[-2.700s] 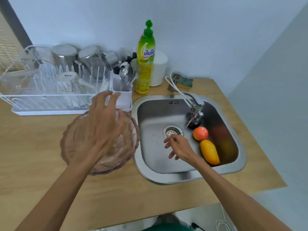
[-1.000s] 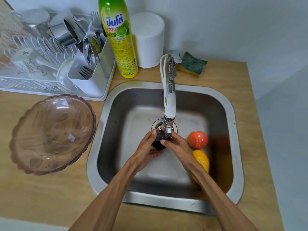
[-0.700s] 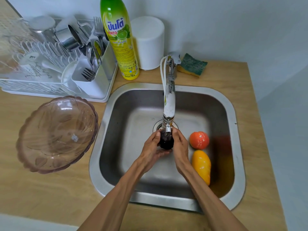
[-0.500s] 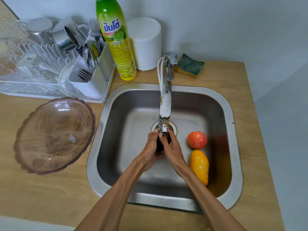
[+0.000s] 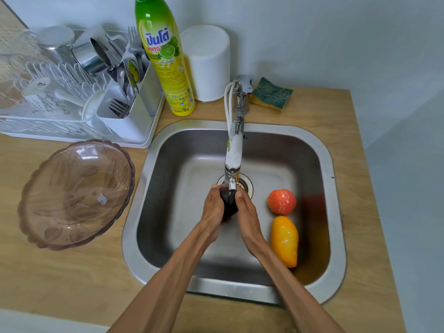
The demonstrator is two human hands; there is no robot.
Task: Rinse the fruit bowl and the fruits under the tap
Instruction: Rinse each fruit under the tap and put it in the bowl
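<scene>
Hands (image 5: 229, 207) round dark fruit (image 5: 228, 205), mid-sink (image 5: 336, 212)

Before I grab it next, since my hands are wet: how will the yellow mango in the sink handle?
The yellow mango looks glossy, with wet spots, so it is probably slippery. Its long rounded shape lies on the sloping floor of the sink, so a nudge may roll it towards the drain. It seems firm, not floppy; a one-hand wrap should do.
</scene>
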